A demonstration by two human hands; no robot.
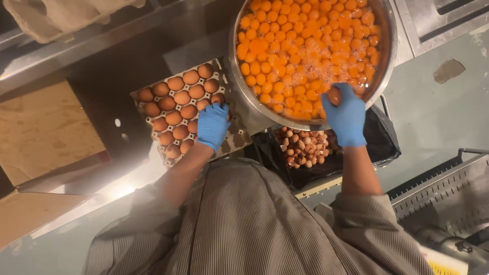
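Right hand [347,118], gloved, grips a brown egg [334,95] at the steel bowl [389,61] rim above the yolks [305,46]; part the shell low while your left hand [213,125] closes on a tray egg [218,99].

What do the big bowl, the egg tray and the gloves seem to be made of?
Bowl: likely stainless steel; its grey rim shines and reflects light.
Egg tray: probably moulded paper pulp; matte grey-brown with formed cups.
Gloves, left and right: thin blue rubber, perhaps nitrile; smooth, tight, slightly wrinkled.
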